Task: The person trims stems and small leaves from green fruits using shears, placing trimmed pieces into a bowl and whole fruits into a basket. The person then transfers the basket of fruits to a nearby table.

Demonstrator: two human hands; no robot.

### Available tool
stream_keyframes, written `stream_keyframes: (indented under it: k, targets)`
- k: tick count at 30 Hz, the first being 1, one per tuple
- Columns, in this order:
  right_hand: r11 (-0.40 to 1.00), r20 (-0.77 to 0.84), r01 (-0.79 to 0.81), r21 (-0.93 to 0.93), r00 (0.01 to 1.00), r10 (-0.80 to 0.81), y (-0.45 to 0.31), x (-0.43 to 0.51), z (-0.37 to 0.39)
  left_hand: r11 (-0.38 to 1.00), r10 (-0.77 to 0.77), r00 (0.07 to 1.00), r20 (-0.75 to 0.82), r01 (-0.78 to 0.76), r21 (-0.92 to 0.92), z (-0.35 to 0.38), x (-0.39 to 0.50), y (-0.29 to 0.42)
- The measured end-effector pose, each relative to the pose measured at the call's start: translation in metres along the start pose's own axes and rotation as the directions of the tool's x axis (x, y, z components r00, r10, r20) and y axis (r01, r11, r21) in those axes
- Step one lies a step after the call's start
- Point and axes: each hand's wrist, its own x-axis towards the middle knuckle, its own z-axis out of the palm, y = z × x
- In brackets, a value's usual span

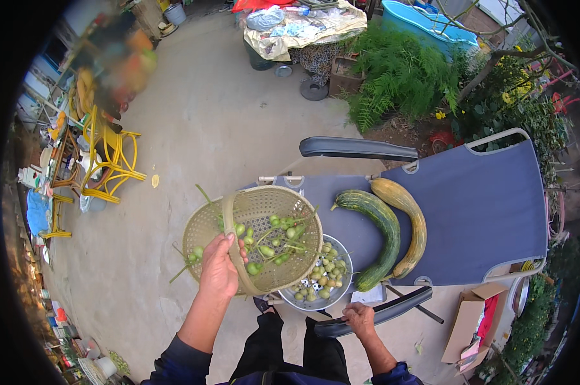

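My left hand (222, 264) is closed around the handle of a woven basket (198, 231), tilted so its inside shows. Small green gourds (266, 250) on stems lie in it, some stems poking past the rim. Partly behind the basket, a round metal colander (346, 260) on the lounge chair (468, 211) holds small greenish-brown fruits (329, 269). To its right lie a long dark green squash (388, 231) and a yellow-tan one (417, 226), both curved. My right hand (359, 317) touches the chair's near black armrest (391, 313); whether its fingers grip it is unclear.
The far armrest (357, 147) stands beyond the squashes. An open cardboard box (477, 322) is on the ground at the lower right. Yellow chairs (109, 159) stand at the left, a cloth-covered table (309, 29) at the back, and a leafy green plant (405, 72) behind the lounge chair.
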Motion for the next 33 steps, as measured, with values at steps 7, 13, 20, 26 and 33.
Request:
stream_keyframes:
  k: [7, 13, 20, 26, 33]
  targets:
    - [0.989, -0.064, -0.105, 0.102, 0.992, 0.112, 0.018, -0.029, -0.016, 0.989, -0.133, 0.979, 0.157, 0.140, -0.039, 0.056, 0.069, -0.021]
    - [0.988, -0.096, -0.086, 0.127, 0.990, 0.099, 0.028, -0.035, -0.025, 0.970, -0.228, 0.930, 0.289, 0.241, -0.009, 0.094, 0.132, -0.068]
    - [0.994, -0.113, -0.030, 0.110, 0.993, 0.042, 0.009, -0.029, -0.020, 0.965, -0.241, 0.894, 0.378, 0.264, -0.009, 0.135, 0.140, -0.101]
    - [0.865, -0.198, 0.471, -0.174, 0.843, -0.500, -0.117, -0.003, 0.003, 0.958, -0.273, 0.812, 0.515, 0.279, 0.068, 0.169, 0.076, -0.088]
    - [0.696, -0.196, 0.424, 0.580, 0.902, -0.385, -0.244, 0.022, 0.006, 0.979, -0.174, 0.597, 0.783, 0.022, 0.200, 0.211, 0.001, -0.067]
